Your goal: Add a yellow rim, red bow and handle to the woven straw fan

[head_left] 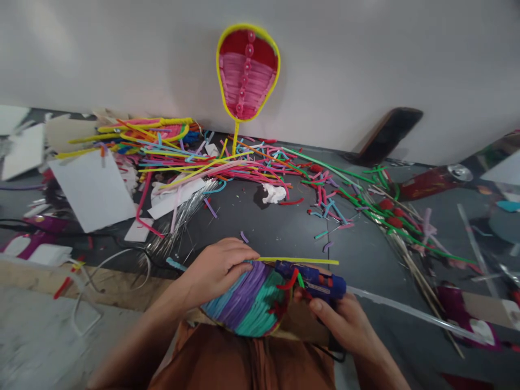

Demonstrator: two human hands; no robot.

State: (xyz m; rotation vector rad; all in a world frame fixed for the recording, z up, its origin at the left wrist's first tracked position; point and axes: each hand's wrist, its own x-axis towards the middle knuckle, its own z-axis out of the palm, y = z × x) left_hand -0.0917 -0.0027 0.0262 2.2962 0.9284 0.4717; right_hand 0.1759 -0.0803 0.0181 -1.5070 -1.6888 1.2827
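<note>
My left hand (221, 268) is closed on the left edge of a pipe cleaner craft piece (247, 298), striped in blue, purple and teal, near my lap. A yellow pipe cleaner (298, 260) runs along its upper edge from under my left fingers and sticks out to the right. In my right hand (345, 319) is a blue hot glue gun (314, 279), its nozzle pointing left over the craft piece. A long clear glue stick (410, 310) trails right from behind the gun. Red and green pipe cleaner bits show by the nozzle; the right palm's grip is partly hidden.
A pink and red paddle-shaped craft (247, 76) with a yellow rim leans against the white wall. Loose pipe cleaners (227, 162), cut scraps and white cards (93, 189) cover the grey table. A phone (388, 135) and a red can (434, 181) stand at the right.
</note>
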